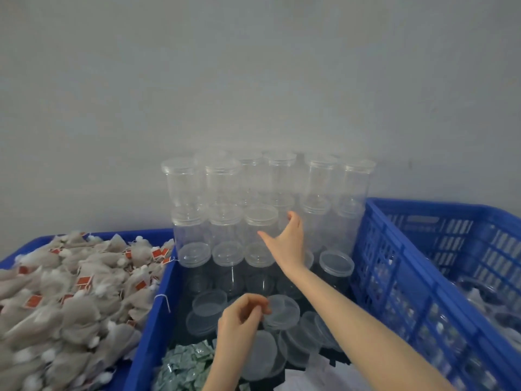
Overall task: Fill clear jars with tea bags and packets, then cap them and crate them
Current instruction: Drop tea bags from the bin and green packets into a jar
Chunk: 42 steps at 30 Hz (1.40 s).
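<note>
Head cam, two hands in view. My right hand [287, 244] is stretched forward to the stack of clear jars [265, 204] against the grey wall [253, 66]; grip released, fingers straight, fingertips at a jar in the middle tier. Can't tell if they actually touch it.

My left hand [241, 320] is low, near the frame bottom; grip pinching the rim of one clear lid [283, 311] between thumb and fingers.

Jar count: three tiers. The top tier shows about six capped jars, the middle tier about five, the bottom tier four with lids visible. Back rows are blurred, so the totals are approximate. The jars I can see through look empty.

Loose lids [210, 306] lie in the middle blue bin [152, 320] in front of the jars: roughly eight to ten, overlapping, exact number not readable.

Green packets [186, 365] are heaped at the near end of the same bin, far too many to count.

Tea bags [70, 294] with red tags fill the left blue bin [42, 241], piled; dozens, uncountable.

One blue slatted crate [408, 277] stands on the right, just beside the jar stack. Clear containers show inside it, number unclear through the slats.

Totals: three blue containers, two hands, one lid in hand.
</note>
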Available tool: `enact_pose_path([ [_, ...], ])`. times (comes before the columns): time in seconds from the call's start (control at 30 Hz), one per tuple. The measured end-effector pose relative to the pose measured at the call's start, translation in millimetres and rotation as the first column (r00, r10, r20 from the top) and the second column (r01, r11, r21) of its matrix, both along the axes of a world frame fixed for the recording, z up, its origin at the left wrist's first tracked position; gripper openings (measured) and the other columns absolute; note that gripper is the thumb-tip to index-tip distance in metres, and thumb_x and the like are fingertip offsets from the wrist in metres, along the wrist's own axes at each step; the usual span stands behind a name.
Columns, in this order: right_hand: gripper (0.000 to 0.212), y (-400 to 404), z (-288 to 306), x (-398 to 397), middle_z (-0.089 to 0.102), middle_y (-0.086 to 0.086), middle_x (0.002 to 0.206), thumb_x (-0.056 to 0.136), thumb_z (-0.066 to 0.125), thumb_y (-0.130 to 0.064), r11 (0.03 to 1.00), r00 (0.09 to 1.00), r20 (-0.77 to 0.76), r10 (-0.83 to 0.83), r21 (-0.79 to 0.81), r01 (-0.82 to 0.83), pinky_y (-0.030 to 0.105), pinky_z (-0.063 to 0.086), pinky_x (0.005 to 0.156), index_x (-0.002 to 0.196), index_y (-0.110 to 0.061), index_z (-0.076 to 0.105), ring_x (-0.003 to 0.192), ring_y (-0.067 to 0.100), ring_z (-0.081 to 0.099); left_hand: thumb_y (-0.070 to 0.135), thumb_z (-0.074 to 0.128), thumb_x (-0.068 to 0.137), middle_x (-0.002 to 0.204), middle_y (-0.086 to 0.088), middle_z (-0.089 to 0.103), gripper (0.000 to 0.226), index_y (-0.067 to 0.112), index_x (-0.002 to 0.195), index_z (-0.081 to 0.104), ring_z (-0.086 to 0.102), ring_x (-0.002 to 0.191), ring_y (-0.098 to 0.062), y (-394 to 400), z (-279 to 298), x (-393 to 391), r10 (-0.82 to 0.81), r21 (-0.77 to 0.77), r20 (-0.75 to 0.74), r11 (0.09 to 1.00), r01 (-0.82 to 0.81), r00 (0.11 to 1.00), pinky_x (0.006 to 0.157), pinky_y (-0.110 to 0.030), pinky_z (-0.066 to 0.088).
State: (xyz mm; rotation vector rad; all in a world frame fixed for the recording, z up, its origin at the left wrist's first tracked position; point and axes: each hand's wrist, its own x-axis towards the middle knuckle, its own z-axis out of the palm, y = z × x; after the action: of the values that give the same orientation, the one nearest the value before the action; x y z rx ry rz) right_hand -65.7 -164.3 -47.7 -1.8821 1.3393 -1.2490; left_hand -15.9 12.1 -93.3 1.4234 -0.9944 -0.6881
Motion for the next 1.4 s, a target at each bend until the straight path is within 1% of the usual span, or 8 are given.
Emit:
enact_pose_path([
  [0.17, 0.109, -12, -22, 19, 0.034, 0.01, 0.155, 0.071, 0.088, -0.04, 0.988, 0.996, 0.079, -0.047, 0.152, 0.035, 0.041, 0.036, 0.112, 0.153, -0.007, 0.024, 0.142, 0.028, 0.036, -0.014, 0.051, 0.088, 0.066, -0.001, 0.07, 0.029, 0.006, 0.076, 0.068, 0.061, 0.061, -0.003, 10, -9, 5, 0.009, 0.018, -0.037, 1.0, -0.008, 0.999, 0.065, -0.016, 0.049],
  [0.27, 0.111, -15, -32, 23, 0.032, 0.011, 0.157, 0.071, 0.087, -0.043, 0.983, 0.997, 0.058, -0.044, 0.18, 0.033, 0.043, 0.036, 0.113, 0.154, -0.008, 0.023, 0.143, 0.029, 0.035, -0.015, 0.05, 0.088, 0.066, -0.004, 0.07, 0.03, 0.006, 0.076, 0.068, 0.06, 0.06, -0.005, 13, -14, 9, 0.013, 0.033, -0.033, 0.999, -0.012, 0.999, 0.069, -0.025, 0.047],
  [0.43, 0.112, -18, -39, 28, 0.031, 0.01, 0.158, 0.071, 0.086, -0.048, 0.979, 1.0, 0.015, -0.023, 0.201, 0.02, 0.048, 0.036, 0.115, 0.155, -0.01, 0.022, 0.143, 0.03, 0.035, -0.016, 0.049, 0.088, 0.064, -0.006, 0.07, 0.028, 0.003, 0.078, 0.067, 0.057, 0.056, -0.002, 17, -18, 14, 0.026, 0.062, -0.063, 0.998, -0.022, 0.998, 0.06, -0.015, 0.043],
  [0.9, 0.101, -26, -45, 14, 0.043, 0.007, 0.152, 0.071, 0.088, -0.04, 0.991, 0.992, 0.124, 0.026, 0.129, -0.042, 0.037, 0.038, 0.111, 0.151, -0.011, 0.034, 0.139, 0.025, 0.042, -0.012, 0.05, 0.09, 0.069, -0.005, 0.072, 0.028, 0.007, 0.079, 0.067, 0.059, 0.067, -0.015, 19, -23, 15, 0.001, 0.13, -0.052, 0.992, 0.006, 0.999, 0.067, -0.024, 0.045],
  [1.07, 0.097, -13, -37, -1, 0.046, 0.002, 0.149, 0.07, 0.088, -0.039, 0.995, 0.988, 0.132, 0.082, 0.038, -0.087, 0.033, 0.039, 0.109, 0.149, -0.014, 0.038, 0.137, 0.019, 0.044, -0.017, 0.05, 0.088, 0.064, -0.005, 0.07, 0.028, 0.002, 0.078, 0.067, 0.06, 0.058, -0.005, 24, -15, 15, 0.035, 0.062, -0.062, 0.998, -0.031, 0.997, 0.063, -0.017, 0.047],
  [1.23, 0.089, 28, -29, -32, 0.054, -0.009, 0.133, 0.064, 0.093, -0.03, 0.971, 0.955, 0.185, 0.233, -0.086, -0.221, 0.024, 0.044, 0.1, 0.14, -0.019, 0.047, 0.12, 0.007, 0.051, -0.004, 0.065, 0.085, 0.085, 0.004, 0.072, 0.026, 0.02, 0.097, 0.064, 0.067, 0.082, -0.008, 24, 10, 19, 0.111, -0.083, 0.001, 0.99, -0.11, 0.994, 0.071, -0.014, 0.05],
  [1.33, 0.086, 60, -31, -54, 0.061, -0.025, 0.123, 0.057, 0.09, -0.047, 0.894, 0.851, 0.292, 0.436, -0.027, -0.448, 0.021, 0.05, 0.096, 0.132, -0.032, 0.051, 0.12, 0.001, 0.057, 0.009, 0.074, 0.08, 0.111, 0.017, 0.059, 0.052, 0.032, 0.12, 0.05, 0.057, 0.101, 0.004, 20, 29, 23, 0.124, -0.18, 0.048, 0.977, -0.114, 0.991, 0.079, -0.011, 0.046],
  [1.4, 0.087, 79, -38, -67, 0.061, -0.025, 0.127, 0.055, 0.09, -0.056, 0.837, 0.804, 0.31, 0.508, 0.045, -0.546, 0.018, 0.049, 0.096, 0.13, -0.035, 0.052, 0.122, 0.003, 0.058, 0.017, 0.078, 0.077, 0.125, 0.026, 0.045, 0.074, 0.039, 0.134, 0.036, 0.046, 0.114, 0.008, 18, 39, 25, 0.09, -0.19, 0.058, 0.979, -0.078, 0.994, 0.09, -0.013, 0.038],
])
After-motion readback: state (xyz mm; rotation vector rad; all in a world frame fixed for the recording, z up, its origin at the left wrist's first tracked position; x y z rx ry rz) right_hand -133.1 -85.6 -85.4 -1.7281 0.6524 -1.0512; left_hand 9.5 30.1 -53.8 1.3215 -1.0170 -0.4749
